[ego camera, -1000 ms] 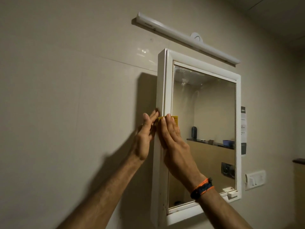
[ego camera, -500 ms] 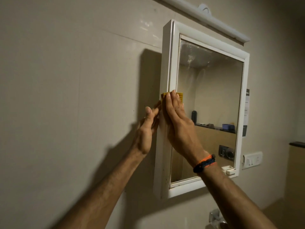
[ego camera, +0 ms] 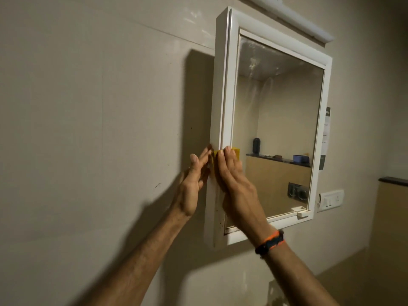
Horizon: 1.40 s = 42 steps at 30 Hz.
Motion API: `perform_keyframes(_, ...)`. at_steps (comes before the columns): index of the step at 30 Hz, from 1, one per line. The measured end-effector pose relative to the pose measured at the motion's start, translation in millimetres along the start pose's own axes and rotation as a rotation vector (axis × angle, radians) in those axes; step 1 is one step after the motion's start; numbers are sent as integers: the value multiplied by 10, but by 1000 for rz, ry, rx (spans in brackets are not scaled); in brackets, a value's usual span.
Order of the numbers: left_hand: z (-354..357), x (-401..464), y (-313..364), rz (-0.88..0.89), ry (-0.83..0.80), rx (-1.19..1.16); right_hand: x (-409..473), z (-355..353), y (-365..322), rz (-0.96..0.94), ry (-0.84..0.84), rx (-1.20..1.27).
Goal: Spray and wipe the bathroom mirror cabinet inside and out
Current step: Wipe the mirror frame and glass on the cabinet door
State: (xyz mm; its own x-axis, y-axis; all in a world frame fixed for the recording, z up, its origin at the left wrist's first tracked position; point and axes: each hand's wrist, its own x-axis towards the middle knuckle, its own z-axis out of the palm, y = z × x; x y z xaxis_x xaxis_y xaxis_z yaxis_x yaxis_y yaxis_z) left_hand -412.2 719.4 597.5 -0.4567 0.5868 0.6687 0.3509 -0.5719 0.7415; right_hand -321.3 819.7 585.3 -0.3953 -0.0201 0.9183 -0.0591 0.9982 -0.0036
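mirror cabinet [ego camera: 227, 85]: wall-mounted, door closed | yellow cloth [ego camera: 236, 153]: on cabinet's left frame edge | right hand [ego camera: 235, 182]: fingers straight, pressing cloth flat | left hand [ego camera: 192, 184]: fingers extended, touching cabinet side, holding nothing

Bathroom: tiled wall [ego camera: 88, 107] (glossy), mirror cabinet [ego camera: 223, 85].

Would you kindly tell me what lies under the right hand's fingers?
A small yellow cloth peeks out above the right hand, pressed against the white-framed mirror cabinet. Most of it is covered.
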Motion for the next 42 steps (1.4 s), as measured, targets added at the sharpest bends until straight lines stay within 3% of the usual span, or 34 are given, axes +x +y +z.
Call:
perform_keyframes(6,-14,-88,-92,4,-14,-29,168,6,-7,24,33,-5)
perform_keyframes(18,-33,-455,-365,-124,31,20,-1260,474,-121,130,-81,3)
perform_keyframes(29,-78,-611,-525,-191,8,-19,-452,168,-81,88,-52,8)
perform_keyframes(36,-69,-696,-614,-215,44,-2,-1162,393,-113,119,-92,19)
perform_keyframes(42,-35,-704,-642,-164,53,-11,-1758,497,-179,178,-256,-71)
